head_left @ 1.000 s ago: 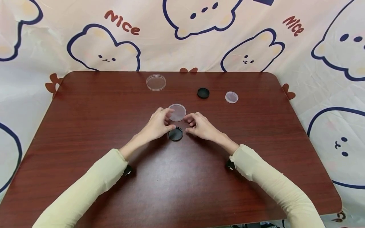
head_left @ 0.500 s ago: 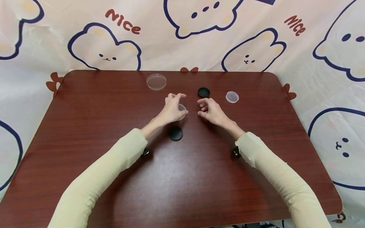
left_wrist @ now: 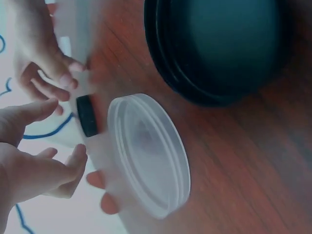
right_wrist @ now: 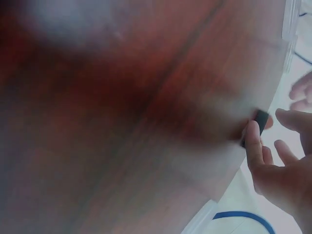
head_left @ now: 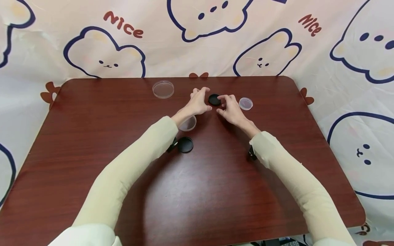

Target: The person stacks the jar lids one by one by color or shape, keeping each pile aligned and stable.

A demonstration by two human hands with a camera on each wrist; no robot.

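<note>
My left hand [head_left: 198, 102] hovers just left of a shallow black round lid or dish [head_left: 214, 99], its thumb and fingers apart. On the right side of that black piece is my right hand [head_left: 231, 110]; its index finger overlaps the rim in the head view, and whether it touches cannot be told. Neither hand holds anything. Under the left wrist lies a clear round dish [head_left: 188, 124], partly covered by the arm; the left wrist view shows this clear dish [left_wrist: 148, 156] with a stepped rim. Nearer to me sits a second black round piece [head_left: 185, 145], beside the left sleeve.
A larger clear dish [head_left: 163, 89] lies at the back of the brown table [head_left: 221, 191], left of the hands. A small clear dish [head_left: 246, 104] is just right of my right hand. Behind the table hangs a cartoon-printed cloth [head_left: 172, 58].
Both hands have moved away from me, from around the near clear and black pieces to either side of the far black one. The dishes keep their places.
</note>
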